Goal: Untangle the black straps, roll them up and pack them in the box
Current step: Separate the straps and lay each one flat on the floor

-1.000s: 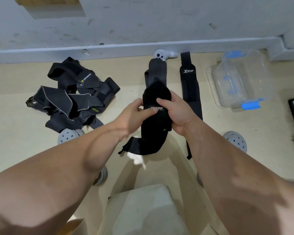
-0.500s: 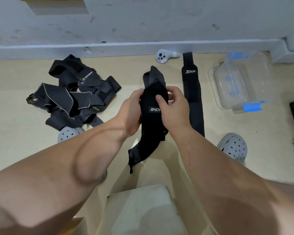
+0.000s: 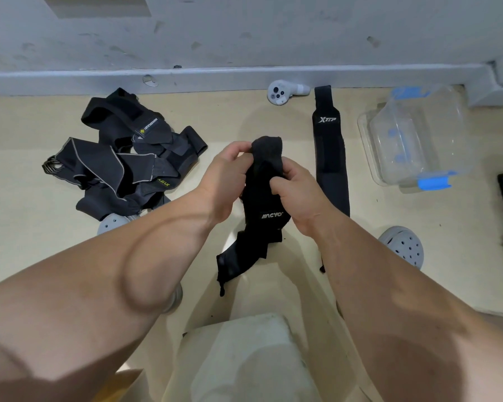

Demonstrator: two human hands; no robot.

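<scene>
The black strap with the white "MACYO" label (image 3: 266, 204) is held up over the floor between both hands. Its long axis runs far to near. The folded top end points towards the far wall, and the loose tail trails near and slightly left. I can't quite tell whether the tail touches the floor.

The left hand (image 3: 227, 181) pinches the top end between curled fingers and thumb. The right hand (image 3: 298, 195) is curled round the strap's right edge, its thumb pressed across the front.

Half a second ago the label sat level with the thumbs; now it shows below them. The top end reaches less far towards the wall than it did.

Just right of the hands a second strap marked "XTEP" (image 3: 328, 158) lies flat and straight, also running far to near. To the left sits a tangled heap of straps (image 3: 119, 166). The clear box with blue latches (image 3: 413, 140) stands at the far right, apart from both hands. A white controller (image 3: 282, 91) lies by the wall, and a grey perforated shoe (image 3: 404, 248) shows near right.
</scene>
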